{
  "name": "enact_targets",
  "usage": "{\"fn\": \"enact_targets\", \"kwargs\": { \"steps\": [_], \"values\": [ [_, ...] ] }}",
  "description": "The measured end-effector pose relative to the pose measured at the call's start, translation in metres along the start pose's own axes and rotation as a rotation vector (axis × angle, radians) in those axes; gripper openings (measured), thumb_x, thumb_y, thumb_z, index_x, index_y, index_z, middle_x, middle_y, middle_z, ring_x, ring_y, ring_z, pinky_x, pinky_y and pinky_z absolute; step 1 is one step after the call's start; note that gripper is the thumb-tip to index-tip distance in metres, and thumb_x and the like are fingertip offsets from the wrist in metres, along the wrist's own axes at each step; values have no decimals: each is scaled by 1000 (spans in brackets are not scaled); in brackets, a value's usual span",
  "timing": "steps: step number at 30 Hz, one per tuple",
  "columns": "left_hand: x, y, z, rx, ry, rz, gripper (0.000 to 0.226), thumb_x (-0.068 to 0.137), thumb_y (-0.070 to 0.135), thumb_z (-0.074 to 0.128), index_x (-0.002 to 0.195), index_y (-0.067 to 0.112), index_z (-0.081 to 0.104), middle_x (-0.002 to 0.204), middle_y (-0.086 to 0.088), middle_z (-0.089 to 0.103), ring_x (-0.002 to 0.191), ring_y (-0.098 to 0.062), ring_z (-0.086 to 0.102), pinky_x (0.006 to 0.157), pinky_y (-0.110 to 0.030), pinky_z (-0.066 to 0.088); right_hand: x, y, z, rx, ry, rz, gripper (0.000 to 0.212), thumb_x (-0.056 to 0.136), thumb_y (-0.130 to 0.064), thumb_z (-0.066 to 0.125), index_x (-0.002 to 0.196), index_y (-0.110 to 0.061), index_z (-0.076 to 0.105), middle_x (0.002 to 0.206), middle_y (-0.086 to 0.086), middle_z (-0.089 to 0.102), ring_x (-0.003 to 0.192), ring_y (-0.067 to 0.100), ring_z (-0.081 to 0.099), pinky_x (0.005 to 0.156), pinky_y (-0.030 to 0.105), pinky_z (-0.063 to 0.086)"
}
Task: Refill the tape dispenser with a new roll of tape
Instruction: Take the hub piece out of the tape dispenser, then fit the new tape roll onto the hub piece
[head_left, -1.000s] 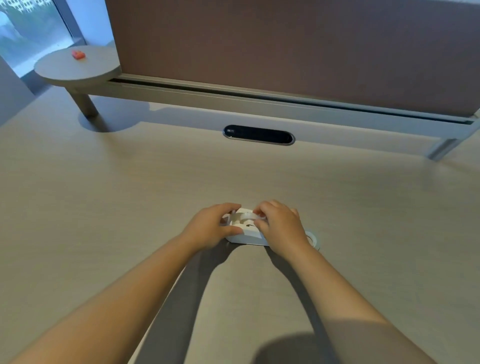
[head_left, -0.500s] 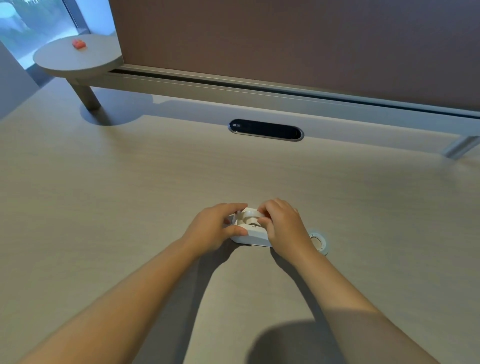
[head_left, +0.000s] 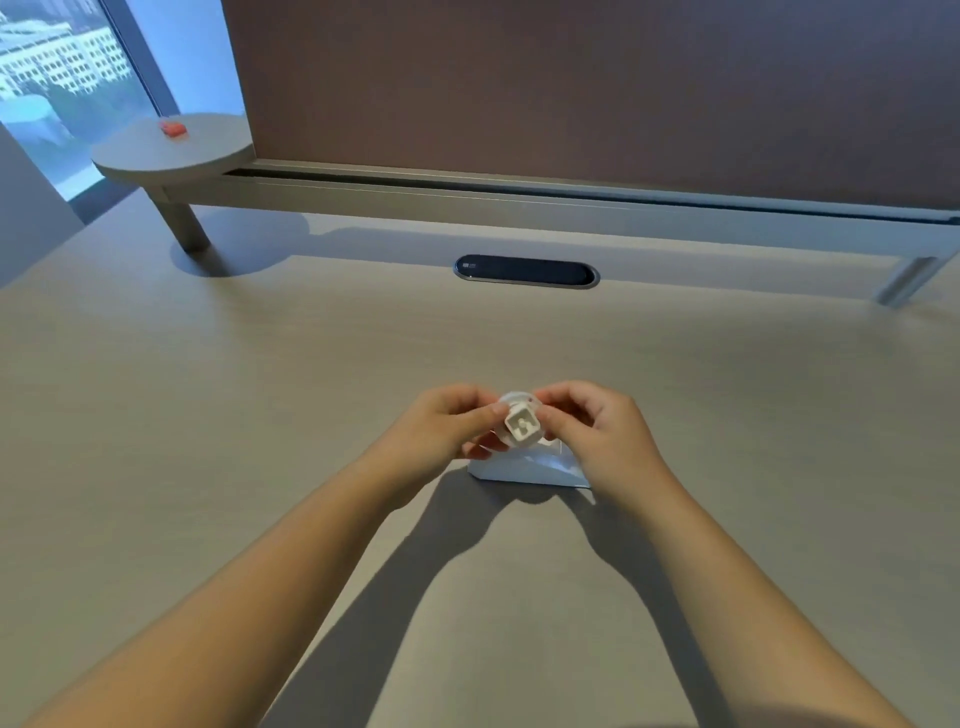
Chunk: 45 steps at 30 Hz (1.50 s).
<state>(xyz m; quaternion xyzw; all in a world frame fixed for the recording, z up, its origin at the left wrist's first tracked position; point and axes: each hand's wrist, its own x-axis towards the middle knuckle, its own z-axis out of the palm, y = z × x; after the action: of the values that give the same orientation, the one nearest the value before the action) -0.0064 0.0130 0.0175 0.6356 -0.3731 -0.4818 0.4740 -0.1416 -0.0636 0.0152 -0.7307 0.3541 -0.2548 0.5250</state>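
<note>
A white tape dispenser (head_left: 524, 470) sits on the pale wooden desk (head_left: 260, 415) in front of me. Just above it both hands hold a small white spool core (head_left: 521, 427) with a squarish end face turned toward me. My left hand (head_left: 447, 423) pinches its left side with thumb and fingers. My right hand (head_left: 597, 428) pinches its right side and hides the dispenser's right end. The spare tape roll seen earlier to the right of the dispenser is hidden behind my right wrist.
A dark oval cable port (head_left: 525, 270) is set in the desk beyond my hands. A brown partition panel (head_left: 571, 83) on a grey rail closes the back. A round side shelf (head_left: 171, 150) at the far left carries a small red object (head_left: 173, 129).
Both hands rose from the dispenser, lifting the white spool core out of it. They now hold it in the air above the dispenser. The camera tilted down and closer.
</note>
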Motion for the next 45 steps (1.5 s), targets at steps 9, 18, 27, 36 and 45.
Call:
{"fn": "enact_targets", "kwargs": {
  "steps": [9,18,27,36,45],
  "values": [
    [-35,-51,22,-214,53,60,14,81,15,56,69,8,59,68,-7,61,63,-15,59,58,-17,53,-66,31,33,-346,192,-322,20,78,-18,67,95,-11,60,80,-9,49,72,0,48,63,9,40],
    [-68,-70,45,-108,65,146,18,82,15,55,71,3,61,67,-9,61,60,-14,57,54,-14,52,-110,35,38,-540,235,-352,15,84,-21,60,88,-6,59,82,1,54,74,17,52,60,16,38],
    [-41,-82,73,223,286,152,18,84,17,53,89,2,61,70,-8,59,64,-20,58,60,-25,54,-113,64,3,-328,300,-207,6,87,-15,55,92,-17,55,85,-1,57,67,5,52,55,4,42],
    [-25,-89,82,743,409,255,20,84,19,51,97,5,59,105,-15,63,94,-28,54,74,-29,37,-107,96,-27,-303,360,-82,15,84,-14,58,97,-9,62,89,5,60,71,9,53,59,8,41],
    [-5,-63,114,851,255,502,26,85,16,50,107,6,59,114,-15,59,104,-28,53,83,-26,36,-95,111,-53,-222,498,47,13,80,-17,62,86,-25,53,94,3,62,82,21,58,77,41,50]
  ]
}}
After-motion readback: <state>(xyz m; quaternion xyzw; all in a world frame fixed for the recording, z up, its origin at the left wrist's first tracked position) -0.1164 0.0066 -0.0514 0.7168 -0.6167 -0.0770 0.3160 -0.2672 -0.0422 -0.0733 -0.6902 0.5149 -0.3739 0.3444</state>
